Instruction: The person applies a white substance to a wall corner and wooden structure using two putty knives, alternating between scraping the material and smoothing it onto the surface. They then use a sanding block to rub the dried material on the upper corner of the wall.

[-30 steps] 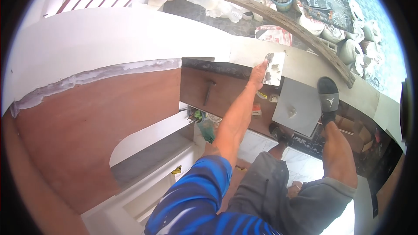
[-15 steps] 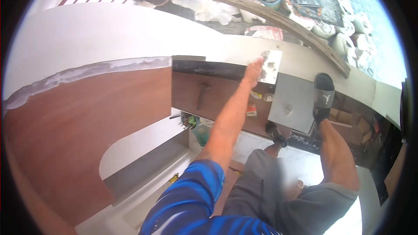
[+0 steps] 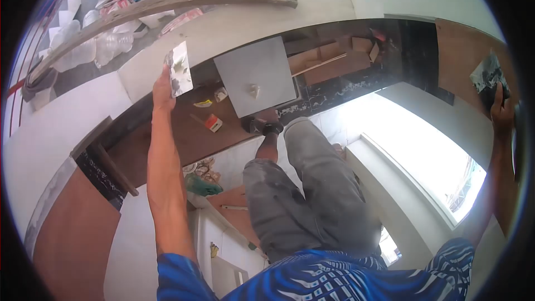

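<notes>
My left hand (image 3: 161, 89) is stretched forward, closed on a flat rectangular metal trowel (image 3: 181, 72) smeared with grey paste. The trowel is above the pale ledge, near the grey board (image 3: 256, 72). At the far right, my right hand (image 3: 502, 110) grips a wide-bladed scraper (image 3: 486, 78) with dark smears on its blade. That blade is close to the reddish-brown panel (image 3: 454, 58); whether it touches is not clear. The scraper's handle is hidden by my fingers.
A long wooden beam (image 3: 167, 4) lies beyond the pale ledge (image 3: 323, 8), with bags, buckets and plastic bottles behind it. Below the ledge, a small red and white box (image 3: 212, 123) rests on the brown shelf. Cardboard pieces (image 3: 329, 56) lie right of the grey board.
My view has swung to the right. My right hand with the scraper has come into view. My raised leg has come down from the ledge. The left hand still holds the trowel.
</notes>
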